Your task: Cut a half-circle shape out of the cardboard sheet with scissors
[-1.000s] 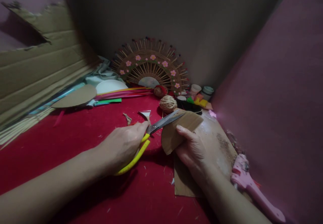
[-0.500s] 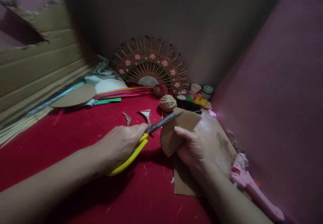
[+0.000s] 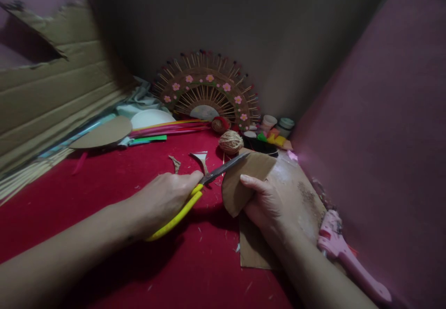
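Note:
Yellow-handled scissors are in my left hand, its fingers wrapped round the handles. Their dark blades reach up and right to the upper left edge of a brown cardboard piece with a curved side. My right hand grips that cardboard, thumb on top and the other fingers hidden beneath it. Two small cut scraps, a brown scrap and a curved white-and-brown scrap, lie beyond my left hand. Just past the blade tips sits a ball of twine.
A decorated half-round fan with pink flowers leans at the back. At the right lies a pink glue gun beside a stained board. A round cardboard disc and coloured strips are at the left, on red cloth.
The scissors and my left hand have shifted very slightly left, and the blades look closer together at the cardboard's edge. Both hands keep their hold.

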Demonstrator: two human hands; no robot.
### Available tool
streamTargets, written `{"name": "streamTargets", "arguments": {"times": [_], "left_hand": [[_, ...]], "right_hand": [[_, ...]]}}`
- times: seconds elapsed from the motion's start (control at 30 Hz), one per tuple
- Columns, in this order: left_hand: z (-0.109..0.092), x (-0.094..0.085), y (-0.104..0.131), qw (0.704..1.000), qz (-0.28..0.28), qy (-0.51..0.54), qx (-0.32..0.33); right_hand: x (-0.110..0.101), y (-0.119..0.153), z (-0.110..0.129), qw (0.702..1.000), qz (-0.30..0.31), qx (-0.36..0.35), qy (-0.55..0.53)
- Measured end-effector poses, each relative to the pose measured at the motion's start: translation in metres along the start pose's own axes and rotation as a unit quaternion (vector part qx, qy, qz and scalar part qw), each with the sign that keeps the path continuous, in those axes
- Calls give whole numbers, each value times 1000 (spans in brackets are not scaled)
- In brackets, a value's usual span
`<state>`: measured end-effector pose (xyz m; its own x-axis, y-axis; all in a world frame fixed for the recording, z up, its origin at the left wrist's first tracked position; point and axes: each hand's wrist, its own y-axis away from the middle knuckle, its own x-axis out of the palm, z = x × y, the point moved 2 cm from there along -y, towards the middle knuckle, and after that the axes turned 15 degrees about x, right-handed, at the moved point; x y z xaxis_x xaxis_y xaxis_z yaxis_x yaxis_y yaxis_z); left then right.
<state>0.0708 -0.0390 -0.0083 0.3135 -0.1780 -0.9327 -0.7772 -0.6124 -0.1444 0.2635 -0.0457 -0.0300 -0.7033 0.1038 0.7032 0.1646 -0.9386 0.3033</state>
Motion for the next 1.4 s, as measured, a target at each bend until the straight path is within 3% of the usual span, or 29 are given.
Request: {"name": "streamTargets", "arguments": {"times": [0.23, 0.43, 0.53, 0.7, 0.87, 1.03, 1.4], "left_hand": [[-1, -2, 0, 999, -45, -15, 7], [7, -4, 0, 998, -29, -57, -17], [12, -4, 1, 999, -42, -6, -14], [6, -7, 1, 993, -85, 64, 52], [1, -2, -1, 997, -58, 37, 45], [2, 4, -1, 997, -66, 25, 32], [0, -1, -1, 997, -65, 8, 42]], "right_hand": [[1, 2, 2, 1000, -8, -5, 6], [3, 5, 4, 999, -1, -21, 25], [4, 6, 4, 999, 10, -28, 36], [4, 6, 4, 998, 12, -53, 34], [4, 7, 4, 998, 0, -47, 47], [7, 7, 4, 997, 14, -42, 61], [4, 7, 1, 997, 17, -23, 71]]}}
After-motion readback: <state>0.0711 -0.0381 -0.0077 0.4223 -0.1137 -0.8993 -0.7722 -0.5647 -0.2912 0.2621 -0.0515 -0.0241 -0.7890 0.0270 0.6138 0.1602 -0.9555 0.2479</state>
